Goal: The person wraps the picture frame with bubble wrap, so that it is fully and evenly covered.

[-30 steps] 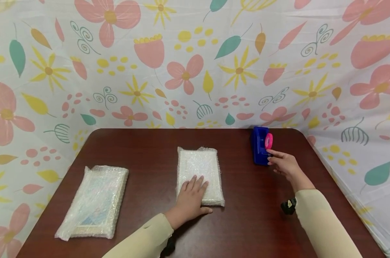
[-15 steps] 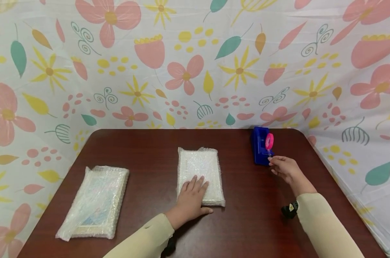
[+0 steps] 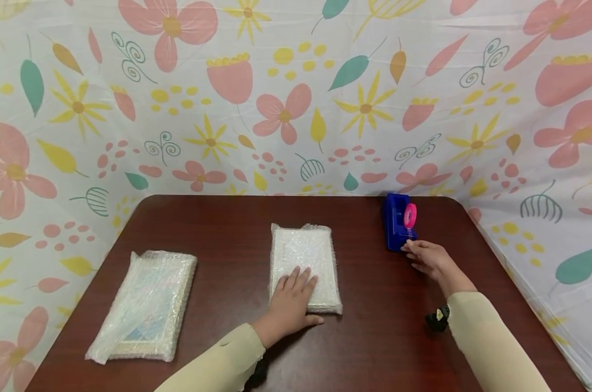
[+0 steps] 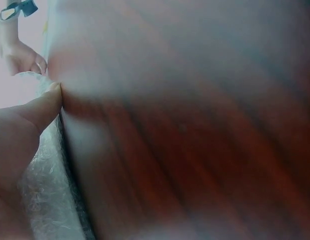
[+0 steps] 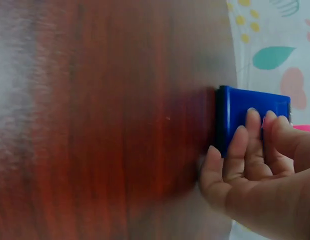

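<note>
A flat, bubble-wrapped package [image 3: 303, 247] lies mid-table in the head view. My left hand [image 3: 290, 307] rests on its near part, palm down with fingers spread. At the back right stands a blue tape dispenser [image 3: 392, 223] carrying a pink-cored tape roll [image 3: 410, 216]. My right hand [image 3: 432, 260] is at the dispenser's near end, thumb and index finger pinching the tape's free end; the clear strip itself is barely visible. In the right wrist view, the other fingers of the right hand [image 5: 255, 185] are spread in front of the blue dispenser [image 5: 240, 107].
A second bubble-wrapped package [image 3: 146, 307], with a bluish picture showing through, lies at the table's left. The dark reddish-brown table [image 3: 217, 272] ends at the back against a flower-patterned cloth [image 3: 286, 109].
My right hand has come from the tape roll down to the dispenser's near end, its thumb and index finger closing together. The left hand has stayed on the package.
</note>
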Demonstrator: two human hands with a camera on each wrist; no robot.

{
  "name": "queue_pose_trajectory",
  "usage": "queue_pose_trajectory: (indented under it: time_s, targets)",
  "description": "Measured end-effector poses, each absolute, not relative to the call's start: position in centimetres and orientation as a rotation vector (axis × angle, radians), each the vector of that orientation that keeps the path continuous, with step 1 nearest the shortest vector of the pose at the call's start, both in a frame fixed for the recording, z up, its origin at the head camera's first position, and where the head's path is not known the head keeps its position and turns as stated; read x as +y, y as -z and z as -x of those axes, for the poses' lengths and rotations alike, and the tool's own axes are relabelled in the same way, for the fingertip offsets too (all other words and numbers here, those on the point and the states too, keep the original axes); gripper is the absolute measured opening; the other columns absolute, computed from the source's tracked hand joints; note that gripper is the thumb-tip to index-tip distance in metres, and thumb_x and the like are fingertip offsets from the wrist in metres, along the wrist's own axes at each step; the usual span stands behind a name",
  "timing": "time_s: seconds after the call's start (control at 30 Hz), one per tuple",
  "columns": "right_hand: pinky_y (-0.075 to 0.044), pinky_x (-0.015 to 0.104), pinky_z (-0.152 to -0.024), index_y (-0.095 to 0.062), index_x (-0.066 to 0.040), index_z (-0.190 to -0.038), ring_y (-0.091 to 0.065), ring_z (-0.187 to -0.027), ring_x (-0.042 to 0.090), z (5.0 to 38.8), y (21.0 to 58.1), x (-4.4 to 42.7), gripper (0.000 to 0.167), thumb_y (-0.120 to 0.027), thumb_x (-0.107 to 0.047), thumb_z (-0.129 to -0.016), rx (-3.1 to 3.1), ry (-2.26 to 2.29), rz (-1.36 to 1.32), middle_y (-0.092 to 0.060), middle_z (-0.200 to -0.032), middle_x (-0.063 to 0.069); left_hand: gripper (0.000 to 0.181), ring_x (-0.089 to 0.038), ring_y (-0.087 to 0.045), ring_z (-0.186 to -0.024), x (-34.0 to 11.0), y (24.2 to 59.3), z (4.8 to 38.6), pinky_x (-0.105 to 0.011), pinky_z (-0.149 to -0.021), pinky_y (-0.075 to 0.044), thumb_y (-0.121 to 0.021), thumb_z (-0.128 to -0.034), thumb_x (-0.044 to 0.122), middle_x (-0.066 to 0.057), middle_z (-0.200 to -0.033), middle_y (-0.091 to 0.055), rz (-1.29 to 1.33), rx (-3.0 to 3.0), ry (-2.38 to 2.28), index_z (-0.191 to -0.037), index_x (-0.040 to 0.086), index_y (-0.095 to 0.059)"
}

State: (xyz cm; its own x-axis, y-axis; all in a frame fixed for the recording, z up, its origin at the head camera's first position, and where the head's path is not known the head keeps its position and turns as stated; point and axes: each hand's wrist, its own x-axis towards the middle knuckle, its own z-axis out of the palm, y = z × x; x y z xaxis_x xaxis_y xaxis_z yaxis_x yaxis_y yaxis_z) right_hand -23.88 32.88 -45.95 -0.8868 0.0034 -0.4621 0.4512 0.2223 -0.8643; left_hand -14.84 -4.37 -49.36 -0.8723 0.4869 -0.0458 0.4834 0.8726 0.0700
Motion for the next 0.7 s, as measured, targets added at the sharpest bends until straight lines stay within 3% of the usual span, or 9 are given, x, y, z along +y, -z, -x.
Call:
queue_pose_trajectory:
  time_s: [0.23,0.37,0.47,0.57,0.63,0.7]
  targets:
    - [-0.048,0.017,-0.084,-0.066,-0.027,-0.097,-0.058,-0.087,-0.011,23.7,46.7,32.2,0.024,-0.046,-0.034,-0.109,2.158,1.811,-0.424,-0.065,-0.083,-0.03,0.093,-0.028,-0.034,-0.155,-4.4,49.3,15.0,-0.044,-0.122,-0.034,-0.067,-0.086,0.07,-0.006,-0.167,-0.037,-0.778,2.99,-0.074,-0.158,0.017,-0.04]
    - [-0.047,0.028,-0.096,-0.066,-0.013,-0.111,-0.059,-0.102,0.003,23.4,47.5,31.8,0.026,-0.045,-0.027,-0.11,2.308,1.671,-0.421,-0.067,-0.092,-0.027,0.092,-0.029,-0.034,-0.155,-4.3,49.0,14.9,-0.045,-0.122,-0.035,-0.067,-0.0866,0.068,-0.006,-0.166,-0.038,-0.781,2.971,-0.089,-0.158,0.016,-0.04]
    - [-0.045,0.041,-0.104,-0.062,0.001,-0.124,-0.057,-0.122,0.027,23.1,47.9,31.4,0.033,-0.044,-0.023,-0.11,2.422,1.501,-0.422,-0.076,-0.115,0.001,0.093,-0.029,-0.034,-0.155,-4.3,48.9,14.8,-0.045,-0.121,-0.034,-0.067,-0.0866,0.068,-0.006,-0.167,-0.037,-0.783,2.96,-0.08,-0.158,0.016,-0.04]
    - [-0.043,0.052,-0.111,-0.057,0.007,-0.132,-0.045,-0.139,0.045,22.9,47.9,31.3,0.042,-0.043,-0.027,-0.111,2.442,1.436,-0.409,-0.06,-0.144,0.022,0.093,-0.028,-0.033,-0.156,-4.3,48.9,14.8,-0.045,-0.122,-0.034,-0.066,-0.0873,0.069,-0.006,-0.167,-0.036,-0.782,2.959,-0.076,-0.159,0.016,-0.039]
    - [-0.042,0.053,-0.113,-0.058,0.007,-0.133,-0.046,-0.137,0.046,23.0,47.7,31.4,0.045,-0.044,-0.029,-0.11,2.429,1.434,-0.373,-0.062,-0.139,0.025,0.093,-0.028,-0.032,-0.156,-4.3,48.9,14.8,-0.045,-0.122,-0.033,-0.066,-0.0873,0.069,-0.006,-0.168,-0.035,-0.781,2.959,-0.073,-0.159,0.016,-0.038]
    - [-0.047,0.047,-0.111,-0.061,0.006,-0.132,-0.059,-0.127,0.035,23.0,47.5,31.7,0.044,-0.047,-0.029,-0.11,2.403,1.437,-0.319,-0.072,-0.122,0.013,0.093,-0.028,-0.032,-0.156,-4.3,49.0,14.8,-0.045,-0.123,-0.033,-0.066,-0.0875,0.069,-0.006,-0.168,-0.035,-0.778,2.953,-0.071,-0.159,0.016,-0.038]
